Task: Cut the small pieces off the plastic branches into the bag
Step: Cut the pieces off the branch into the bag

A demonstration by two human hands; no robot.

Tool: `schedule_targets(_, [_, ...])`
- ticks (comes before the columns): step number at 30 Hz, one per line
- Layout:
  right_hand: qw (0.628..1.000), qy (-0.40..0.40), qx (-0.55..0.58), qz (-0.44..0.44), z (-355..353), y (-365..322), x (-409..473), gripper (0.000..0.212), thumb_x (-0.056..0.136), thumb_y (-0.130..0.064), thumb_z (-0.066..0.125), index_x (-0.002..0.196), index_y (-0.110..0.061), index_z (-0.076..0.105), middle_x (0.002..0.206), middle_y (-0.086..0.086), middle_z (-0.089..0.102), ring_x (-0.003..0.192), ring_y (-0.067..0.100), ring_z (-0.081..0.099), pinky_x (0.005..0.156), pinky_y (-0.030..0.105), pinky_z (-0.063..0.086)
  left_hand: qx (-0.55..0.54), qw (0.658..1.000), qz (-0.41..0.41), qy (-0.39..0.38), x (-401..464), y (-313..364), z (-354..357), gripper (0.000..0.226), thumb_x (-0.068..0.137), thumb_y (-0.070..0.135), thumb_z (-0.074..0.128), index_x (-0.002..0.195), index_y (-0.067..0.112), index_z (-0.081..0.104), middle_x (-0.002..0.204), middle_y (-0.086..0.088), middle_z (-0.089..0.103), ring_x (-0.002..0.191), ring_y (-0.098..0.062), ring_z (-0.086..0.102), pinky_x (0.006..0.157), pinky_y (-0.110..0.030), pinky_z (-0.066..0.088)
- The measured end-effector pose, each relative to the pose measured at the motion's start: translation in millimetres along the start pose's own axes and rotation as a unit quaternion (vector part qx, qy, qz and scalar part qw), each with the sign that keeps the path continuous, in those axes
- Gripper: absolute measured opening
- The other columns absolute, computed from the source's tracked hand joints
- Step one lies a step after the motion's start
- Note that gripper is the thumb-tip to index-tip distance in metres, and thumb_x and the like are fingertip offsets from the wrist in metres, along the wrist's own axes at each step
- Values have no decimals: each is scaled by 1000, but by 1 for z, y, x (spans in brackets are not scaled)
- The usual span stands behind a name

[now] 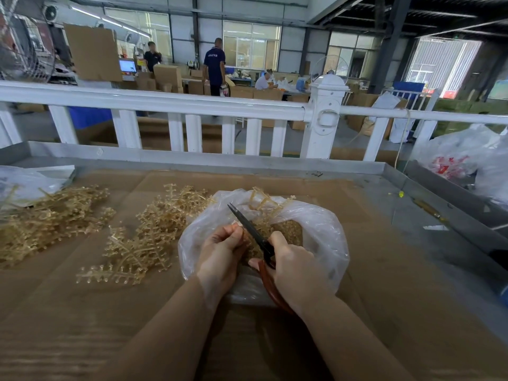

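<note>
A clear plastic bag lies open on the cardboard-covered table, with small tan pieces heaped inside it. My left hand pinches a tan plastic branch over the bag's mouth; the branch sticks up past the far rim. My right hand grips scissors with dark blades and red-brown handles. The blades point up and to the left, beside my left fingers. More tan branches lie in a loose pile just left of the bag.
A second pile of branches sits at the far left beside a clear bag. The table has a raised metal rim, with a white railing behind. A white bag bulges at the right. Several people work far behind.
</note>
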State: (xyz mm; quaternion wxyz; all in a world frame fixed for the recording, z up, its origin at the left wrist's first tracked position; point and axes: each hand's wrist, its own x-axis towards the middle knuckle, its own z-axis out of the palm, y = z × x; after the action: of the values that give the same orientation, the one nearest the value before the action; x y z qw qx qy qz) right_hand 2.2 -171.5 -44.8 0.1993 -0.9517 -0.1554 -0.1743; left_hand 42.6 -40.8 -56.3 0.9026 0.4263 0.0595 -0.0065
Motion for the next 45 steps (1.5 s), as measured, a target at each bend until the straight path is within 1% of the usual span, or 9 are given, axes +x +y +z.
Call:
schedule_targets(9, [1000, 0, -20, 5, -7, 0, 4, 38, 90, -58, 48, 107, -23, 43, 88, -6, 64, 79, 12, 63, 67, 22, 47, 18, 999, -20, 23, -4, 3, 3, 23, 95, -3, 47, 74, 8, 47, 80, -13, 56, 87, -28, 56, 93, -40, 47])
schedule_targets(16, [1000, 1, -15, 16, -6, 1, 7, 41, 89, -58, 51, 110, -23, 47, 93, -4, 66, 86, 15, 64, 71, 23, 49, 28, 999, -22, 31, -5, 5, 4, 21, 94, -1, 50, 76, 9, 49, 77, -11, 59, 76, -22, 62, 72, -30, 55])
schedule_targets(21, [990, 40, 118, 66, -10, -2, 12, 36, 83, -51, 65, 108, -28, 53, 89, -14, 62, 84, 4, 58, 67, 14, 41, 30, 998, -37, 46, -3, 11, 8, 15, 94, 1, 53, 80, 7, 55, 74, -9, 60, 67, -18, 61, 59, -25, 58])
schedule_targets(25, [983, 89, 153, 58, -15, -10, 24, 31, 84, -38, 68, 111, -31, 53, 94, -14, 63, 91, 4, 59, 79, 23, 50, 3, 999, -45, 20, -3, 21, 17, 12, 95, 4, 53, 84, 7, 57, 67, -7, 66, 59, -17, 66, 52, -26, 56])
schedule_targets(33, [963, 224, 142, 41, -30, -13, 37, 31, 84, -17, 69, 112, -23, 56, 89, -10, 59, 87, 10, 57, 74, 31, 52, -8, 999, -30, 26, 0, 36, 30, 5, 94, -3, 52, 95, 2, 53, 87, -14, 60, 79, -22, 65, 59, -24, 59])
schedule_targets(37, [977, 166, 135, 9, -34, -18, 43, 30, 86, -19, 67, 111, -27, 54, 88, -19, 53, 86, 5, 55, 72, 25, 48, 28, 999, -18, -36, -3, 39, 43, 9, 96, -1, 50, 104, -1, 54, 88, -14, 61, 71, -17, 65, 60, -22, 58])
schedule_targets(40, [978, 144, 146, 21, -38, -16, 49, 24, 87, -21, 65, 108, -25, 55, 87, -14, 59, 83, 6, 59, 70, 24, 48, 46, 996, -29, -75, -5, 40, 49, 29, 98, 11, 48, 117, -8, 57, 107, -19, 66, 84, -19, 67, 74, -26, 58])
schedule_targets(43, [970, 161, 176, 45, -44, -11, 53, 20, 87, -15, 66, 105, -20, 58, 83, -11, 61, 77, 8, 58, 67, 22, 46, 51, 994, -50, -88, -6, 44, 47, 27, 98, 21, 48, 101, -1, 64, 91, -12, 74, 79, -17, 72, 72, -26, 59])
schedule_targets(45, [953, 184, 229, 80, -49, -8, 55, 17, 86, -12, 66, 101, -17, 59, 86, -5, 66, 81, 15, 62, 73, 32, 51, 74, 994, -41, -67, -3, 46, 44, 24, 99, 22, 50, 96, 3, 65, 86, -8, 74, 79, -17, 72, 71, -25, 59])
